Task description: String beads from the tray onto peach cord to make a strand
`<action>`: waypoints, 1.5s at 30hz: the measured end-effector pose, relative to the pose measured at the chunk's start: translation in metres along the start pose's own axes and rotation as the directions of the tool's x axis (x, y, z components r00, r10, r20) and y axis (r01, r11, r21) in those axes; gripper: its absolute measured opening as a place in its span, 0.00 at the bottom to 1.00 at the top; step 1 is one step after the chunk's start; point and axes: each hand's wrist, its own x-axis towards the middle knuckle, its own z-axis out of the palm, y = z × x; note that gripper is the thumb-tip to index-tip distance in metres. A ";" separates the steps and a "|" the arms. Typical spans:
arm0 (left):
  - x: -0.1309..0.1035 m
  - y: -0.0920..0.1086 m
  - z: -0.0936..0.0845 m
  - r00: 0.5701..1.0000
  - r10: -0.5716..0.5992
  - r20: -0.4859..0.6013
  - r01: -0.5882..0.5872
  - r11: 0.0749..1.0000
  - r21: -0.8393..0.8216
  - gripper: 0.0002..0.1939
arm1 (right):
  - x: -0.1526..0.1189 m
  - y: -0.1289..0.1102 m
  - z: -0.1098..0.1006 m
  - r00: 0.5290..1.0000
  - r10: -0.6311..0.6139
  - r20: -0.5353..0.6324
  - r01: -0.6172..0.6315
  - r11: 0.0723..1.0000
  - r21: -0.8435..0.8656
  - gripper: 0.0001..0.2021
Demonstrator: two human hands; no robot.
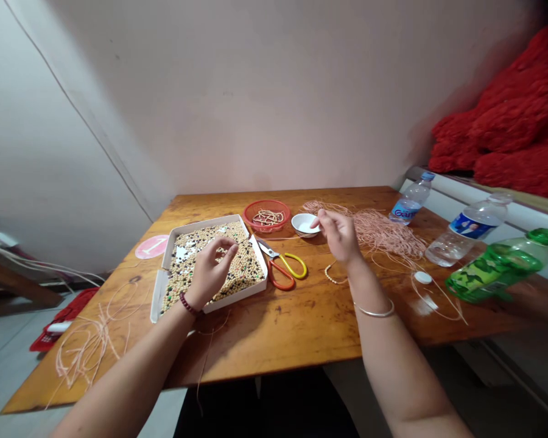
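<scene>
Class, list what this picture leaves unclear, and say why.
Head view, all items:
- Some beads in the tray: hidden by the left hand.
- Whether the right hand pinches anything: too small to tell.
- Small print on the green bottle: blurred.
- The red pile's full extent: cut off by the right edge.
</scene>
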 end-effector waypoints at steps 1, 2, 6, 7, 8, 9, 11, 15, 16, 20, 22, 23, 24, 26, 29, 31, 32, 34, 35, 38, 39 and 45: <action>0.000 0.000 0.000 1.000 -0.002 -0.004 0.001 1.000 -0.003 0.13 | 0.001 0.004 0.001 0.990 0.087 0.115 -0.089 0.996 0.013 0.27; 0.000 0.001 0.000 1.000 -0.002 -0.007 0.002 1.000 -0.006 0.13 | 0.001 0.010 0.002 0.955 0.177 0.237 -0.184 0.983 0.009 0.30; 0.000 0.001 -0.001 1.000 0.002 -0.026 -0.002 1.000 -0.003 0.13 | -0.001 0.034 0.013 0.735 0.435 0.521 -0.442 0.889 -0.120 0.32; 0.000 0.001 -0.001 1.000 0.005 -0.028 -0.005 1.000 0.003 0.13 | -0.002 0.039 0.016 0.755 0.427 0.497 -0.430 0.895 -0.115 0.31; 0.000 0.001 -0.002 1.000 0.010 -0.027 -0.009 1.000 0.009 0.13 | -0.002 0.043 0.020 0.801 0.400 0.445 -0.405 0.910 -0.087 0.29; 0.000 0.001 -0.002 1.000 0.013 -0.024 -0.013 1.000 0.013 0.13 | -0.002 0.046 0.024 0.831 0.388 0.398 -0.397 0.916 -0.063 0.28; 0.000 0.001 -0.002 1.000 0.020 -0.014 -0.020 1.000 0.014 0.12 | -0.003 0.050 0.031 0.835 0.419 0.358 -0.426 0.902 -0.061 0.25; 0.000 0.001 -0.002 1.000 0.021 -0.012 -0.021 1.000 0.016 0.12 | -0.008 0.054 0.043 0.902 0.341 0.267 -0.302 0.937 -0.177 0.15; 0.000 0.001 -0.002 1.000 0.020 -0.011 -0.020 1.000 0.023 0.12 | -0.011 0.055 0.046 0.928 0.280 0.246 -0.227 0.948 -0.225 0.12; 0.000 0.000 -0.002 1.000 0.019 -0.008 -0.019 0.999 0.048 0.12 | -0.026 0.060 0.063 0.939 0.133 0.316 0.015 0.905 -0.425 0.07; 0.000 -0.001 -0.002 1.000 0.020 -0.006 -0.020 0.998 0.058 0.12 | -0.032 0.062 0.072 0.929 0.126 0.347 0.081 0.846 -0.526 0.09; 0.000 -0.001 -0.002 1.000 0.022 -0.004 -0.022 0.998 0.062 0.12 | -0.034 0.063 0.075 0.925 0.135 0.355 0.099 0.817 -0.568 0.10; 0.000 -0.001 -0.002 1.000 0.025 -0.002 -0.024 0.998 0.065 0.12 | -0.036 0.064 0.078 0.920 0.146 0.363 0.110 0.793 -0.599 0.10; 0.000 -0.001 -0.002 1.000 0.032 -0.001 -0.031 0.997 0.070 0.11 | -0.039 0.065 0.081 0.908 0.168 0.384 0.126 0.764 -0.633 0.10; -0.001 0.000 -0.002 0.999 0.035 0.000 -0.035 0.995 0.089 0.11 | -0.040 0.067 0.083 0.903 0.174 0.393 0.135 0.753 -0.644 0.08; 0.000 0.000 -0.002 1.000 0.030 0.003 -0.030 0.995 0.100 0.11 | -0.039 0.068 0.084 0.925 0.141 0.354 0.125 0.765 -0.631 0.07; 0.000 0.000 -0.002 1.000 0.024 0.003 -0.024 0.995 0.100 0.11 | -0.037 0.068 0.084 0.940 0.116 0.322 0.113 0.783 -0.611 0.07; 0.000 -0.001 -0.002 1.000 0.007 0.005 -0.008 0.996 0.086 0.12 | -0.034 0.068 0.083 0.965 0.080 0.250 0.067 0.847 -0.527 0.06; 0.000 -0.001 -0.002 1.000 -0.003 0.012 0.003 0.998 0.067 0.12 | -0.032 0.067 0.083 0.971 0.080 0.224 0.032 0.889 -0.457 0.07; -0.001 0.002 -0.004 0.995 -0.013 0.103 0.018 0.998 -0.055 0.12 | -0.028 0.061 0.081 0.959 0.149 0.241 -0.113 0.981 -0.159 0.08; -0.001 0.003 -0.004 0.988 -0.001 0.157 0.018 0.994 -0.105 0.12 | -0.027 0.058 0.080 0.946 0.172 0.276 -0.162 0.985 -0.061 0.09; -0.005 0.008 0.001 0.899 0.022 0.438 0.101 0.961 -0.257 0.13 | -0.027 0.036 0.076 0.884 0.179 0.432 -0.267 0.951 0.153 0.09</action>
